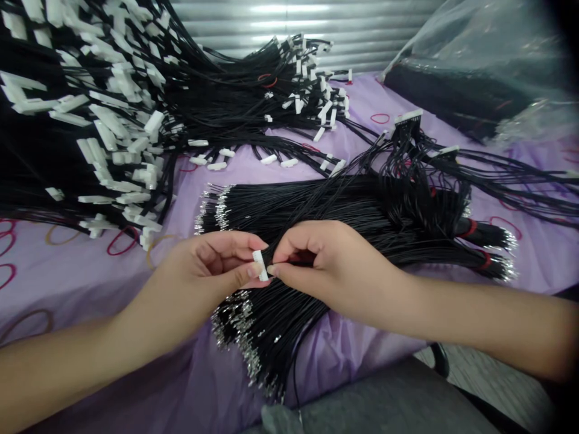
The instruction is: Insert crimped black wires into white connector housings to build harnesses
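Observation:
My left hand [221, 265] pinches a small white connector housing [260, 266] between thumb and fingers, tilted slightly. Just to its right, my right hand [330, 265] grips a black wire close to the housing's side; the wire's tip is hidden by my fingertips. Under both hands lie bundles of loose black wires [289, 208] with shiny metal terminals [246, 337] at their left ends. Wires run from near the housing back beneath my right hand.
Finished-looking harnesses with white connectors [113, 126] are heaped at the left, and more connectors [312, 90] lie at the back. A clear plastic bag [479, 78] stands at the back right. Rubber bands [122, 241] are scattered on the purple cloth [190, 211]. Red bands [486, 260] tie wire bundles.

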`<state>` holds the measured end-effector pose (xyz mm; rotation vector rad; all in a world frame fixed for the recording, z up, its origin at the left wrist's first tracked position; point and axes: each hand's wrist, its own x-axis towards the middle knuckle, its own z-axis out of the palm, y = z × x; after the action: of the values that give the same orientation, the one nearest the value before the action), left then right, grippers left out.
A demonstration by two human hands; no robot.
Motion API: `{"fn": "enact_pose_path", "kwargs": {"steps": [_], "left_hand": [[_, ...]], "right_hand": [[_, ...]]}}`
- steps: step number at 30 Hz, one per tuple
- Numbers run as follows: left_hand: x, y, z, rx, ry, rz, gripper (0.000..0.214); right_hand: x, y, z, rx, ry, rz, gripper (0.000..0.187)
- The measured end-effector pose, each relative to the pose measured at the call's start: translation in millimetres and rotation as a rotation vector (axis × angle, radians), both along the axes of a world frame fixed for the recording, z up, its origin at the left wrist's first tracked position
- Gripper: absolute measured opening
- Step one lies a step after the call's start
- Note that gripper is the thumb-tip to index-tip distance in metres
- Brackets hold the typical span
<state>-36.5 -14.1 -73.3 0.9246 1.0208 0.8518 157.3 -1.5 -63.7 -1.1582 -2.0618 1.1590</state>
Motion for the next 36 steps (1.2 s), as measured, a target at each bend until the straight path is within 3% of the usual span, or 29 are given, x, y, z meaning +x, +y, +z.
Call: {"fn": "enact_pose_path", "kwargs": {"steps": [4, 7, 10, 12, 14, 17, 21, 29, 36], "left_hand": [[1.8, 1.2, 0.1, 0.004, 0.004, 0.01, 0.021], [0.1, 2.0, -0.4, -0.006, -0.012, -0.011, 0.021], [-3.2, 2.4, 0.8, -0.003, -0.053, 0.003, 0.02], [-5.2, 2.7, 3.4, -0.023, -0.084, 0.065, 0.019], [-6.4, 3.6, 6.7, -0.064, -0.11, 0.12, 0.021], [-6.5, 6.3, 11.1, -0.096, -0.141, 0.15, 0.025], [-6.5, 9.2, 14.8, -0.096, -0.13, 0.147, 0.027], [-13.5, 5.6, 9.7, 0.011, -0.059, 0.008, 0.021], [-14.4, 4.6, 5.7, 0.005, -0.034, -0.019, 0.021]], "right_hand": [[-1.7, 1.5, -2.6, 0.027, 0.013, -0.005, 0.017], [1.8, 1.5, -1.7, 0.131, -0.023, 0.032, 0.017], [11.0, -5.7, 6.7, 0.5, -0.129, 0.071, 0.008], [16.7, -13.7, 13.8, 0.778, -0.189, 0.038, 0.013], [18.8, -20.2, 16.8, 0.874, -0.214, 0.054, 0.017], [14.3, -21.9, 8.6, 0.812, -0.301, 0.213, 0.025], [7.9, -13.2, -8.3, 0.716, -0.297, 0.313, 0.017], [15.9, -6.3, 5.6, 0.369, -0.002, 0.279, 0.012], [17.9, -7.2, 6.2, 0.385, 0.101, 0.279, 0.01]]}}
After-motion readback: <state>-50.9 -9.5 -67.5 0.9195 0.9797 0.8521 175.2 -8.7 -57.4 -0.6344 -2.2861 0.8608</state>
